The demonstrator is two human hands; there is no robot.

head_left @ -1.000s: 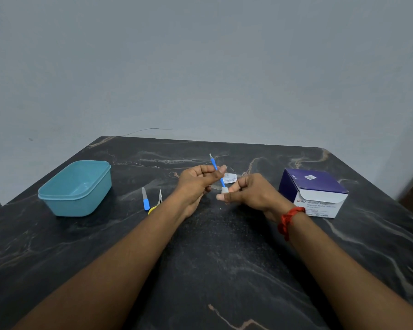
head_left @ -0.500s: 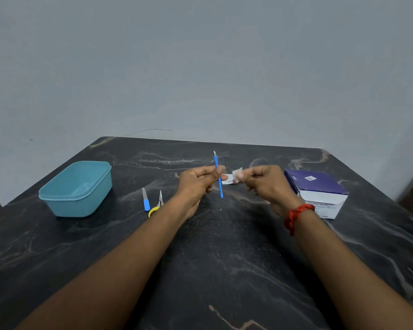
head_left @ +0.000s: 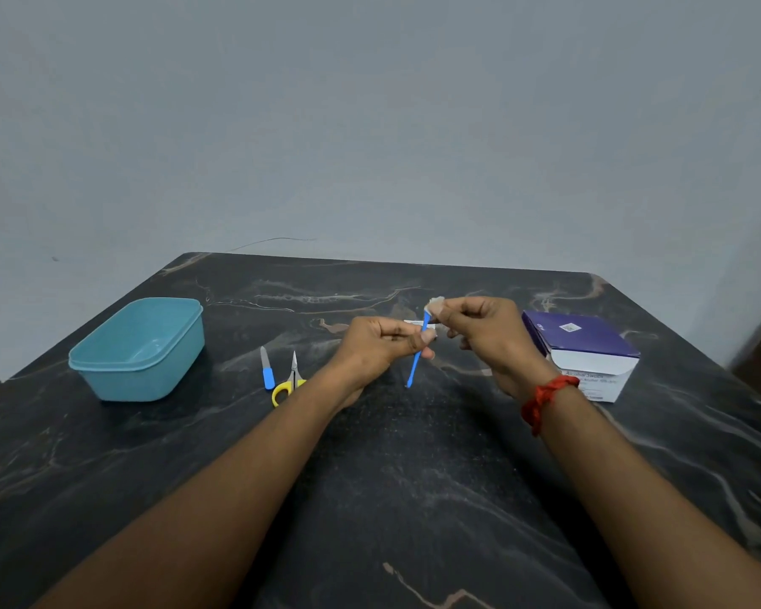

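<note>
Stick (head_left: 415, 367) is held above the counter (head_left: 414, 476), near upright, and the left hand (head_left: 378, 345) pinches its mid-shaft. Right hand (head_left: 488, 331) pinches a swab (head_left: 435, 301) onto its top end. Judgement: wiping is under way and the lower end remains. File (head_left: 266, 371) and scissors (head_left: 291, 380) lie untouched near the tub (head_left: 150, 375).

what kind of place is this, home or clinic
Probably a plain room at home, set up for cleaning nail tools: a dark marble table against a bare grey wall, a box of alcohol swabs, small scissors and a nail file.
</note>
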